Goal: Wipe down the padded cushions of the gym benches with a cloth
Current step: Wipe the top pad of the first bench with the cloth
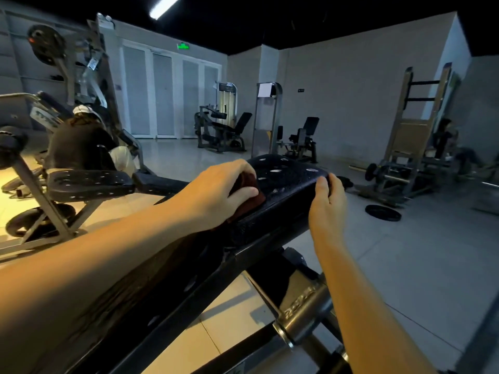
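Pressing dark red cloth (258, 199) onto black padded cushion (286, 176) w/ L hand (216, 193), fingers curled round it, near cushion's far end. Gripping cushion's R edge w/ R hand (328, 203), thumb on top.

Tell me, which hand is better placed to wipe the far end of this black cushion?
The left hand, probably. It holds the dark red cloth on the cushion top, with the far end just ahead. The right hand has no cloth and grips the cushion's right edge.
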`<state>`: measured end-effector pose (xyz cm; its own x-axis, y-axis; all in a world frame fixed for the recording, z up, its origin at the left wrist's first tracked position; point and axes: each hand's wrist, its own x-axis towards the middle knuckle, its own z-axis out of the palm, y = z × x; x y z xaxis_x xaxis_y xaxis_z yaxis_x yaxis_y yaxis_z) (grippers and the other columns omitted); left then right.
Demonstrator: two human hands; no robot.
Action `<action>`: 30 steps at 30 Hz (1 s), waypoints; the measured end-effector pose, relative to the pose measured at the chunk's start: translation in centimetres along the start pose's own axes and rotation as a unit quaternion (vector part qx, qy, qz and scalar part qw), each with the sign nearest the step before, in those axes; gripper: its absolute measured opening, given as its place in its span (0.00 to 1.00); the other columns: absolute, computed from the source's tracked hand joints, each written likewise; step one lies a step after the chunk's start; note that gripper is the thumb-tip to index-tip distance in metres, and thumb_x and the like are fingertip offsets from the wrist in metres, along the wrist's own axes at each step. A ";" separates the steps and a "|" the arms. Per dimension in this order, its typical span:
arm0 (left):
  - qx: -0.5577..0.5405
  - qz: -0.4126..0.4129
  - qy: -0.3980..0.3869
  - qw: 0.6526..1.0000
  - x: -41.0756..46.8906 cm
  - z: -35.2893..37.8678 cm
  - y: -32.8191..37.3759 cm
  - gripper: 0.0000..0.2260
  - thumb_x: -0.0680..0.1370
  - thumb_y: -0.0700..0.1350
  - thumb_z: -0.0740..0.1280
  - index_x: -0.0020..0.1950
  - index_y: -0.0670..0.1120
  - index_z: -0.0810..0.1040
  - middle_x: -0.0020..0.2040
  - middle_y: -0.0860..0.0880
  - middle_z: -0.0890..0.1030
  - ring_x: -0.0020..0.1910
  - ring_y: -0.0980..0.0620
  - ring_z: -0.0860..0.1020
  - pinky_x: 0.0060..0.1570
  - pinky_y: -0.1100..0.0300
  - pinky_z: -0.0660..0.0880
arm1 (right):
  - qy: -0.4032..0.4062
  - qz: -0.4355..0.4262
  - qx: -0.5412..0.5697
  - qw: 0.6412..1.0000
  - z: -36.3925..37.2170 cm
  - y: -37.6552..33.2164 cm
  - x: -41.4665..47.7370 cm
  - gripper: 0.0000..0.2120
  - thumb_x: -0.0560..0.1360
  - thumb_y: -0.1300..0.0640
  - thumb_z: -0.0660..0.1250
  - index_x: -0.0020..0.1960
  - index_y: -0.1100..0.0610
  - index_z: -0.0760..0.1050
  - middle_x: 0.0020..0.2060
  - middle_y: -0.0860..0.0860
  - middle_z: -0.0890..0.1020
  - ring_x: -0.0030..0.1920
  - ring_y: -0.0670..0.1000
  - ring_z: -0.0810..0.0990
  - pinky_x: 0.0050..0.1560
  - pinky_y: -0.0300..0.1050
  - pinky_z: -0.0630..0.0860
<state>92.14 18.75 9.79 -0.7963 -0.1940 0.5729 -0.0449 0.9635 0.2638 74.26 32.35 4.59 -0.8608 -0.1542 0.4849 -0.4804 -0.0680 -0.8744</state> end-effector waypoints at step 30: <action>0.024 -0.117 0.043 0.992 4.4 0.3 -5.1 0.07 0.80 0.49 0.72 0.49 0.48 0.77 0.47 0.51 0.78 0.52 0.46 0.78 0.46 0.56 0.70 | -0.073 -0.046 0.005 0.996 -1.0 1.2 -0.5 0.30 0.83 0.45 0.63 0.81 0.51 0.58 0.76 0.46 0.67 0.74 0.46 0.66 0.75 0.51 0.64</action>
<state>88.66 13.04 10.71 -0.7067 -0.4262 0.5647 -0.2523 0.8975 0.3616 73.94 33.35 3.32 -0.7788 -0.2886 0.5569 -0.5542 -0.0992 -0.8265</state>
